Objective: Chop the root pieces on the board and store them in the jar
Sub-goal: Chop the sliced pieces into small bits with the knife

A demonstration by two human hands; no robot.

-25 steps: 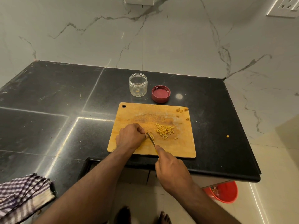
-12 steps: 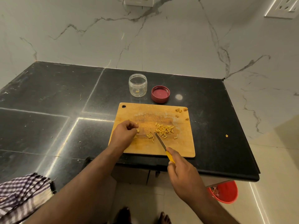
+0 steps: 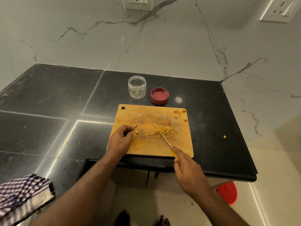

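Observation:
A wooden cutting board (image 3: 180, 144) lies near the counter's front edge. A pile of chopped yellow root strips (image 3: 164, 130) sits at its middle, and a few uncut chunks (image 3: 136, 132) lie by my left hand. My left hand (image 3: 121, 141) rests on the board's left side with fingers curled, fingertips close to those chunks. My right hand (image 3: 187, 170) grips a yellow-handled knife (image 3: 165, 139) whose tip reaches into the pile. The clear open jar (image 3: 137, 87) stands behind the board with its red lid (image 3: 159, 96) beside it.
More root scraps (image 3: 179, 112) lie at the board's far right corner, and one bit (image 3: 224, 136) sits on the black counter to the right. A checked cloth (image 3: 21, 198) lies at the lower left. A red bucket (image 3: 228, 192) stands on the floor below the counter edge.
My left hand let go of the piece it steadied and drew back to the board's left side. My right hand pulled the knife back, then swung the tip right into the chopped pile.

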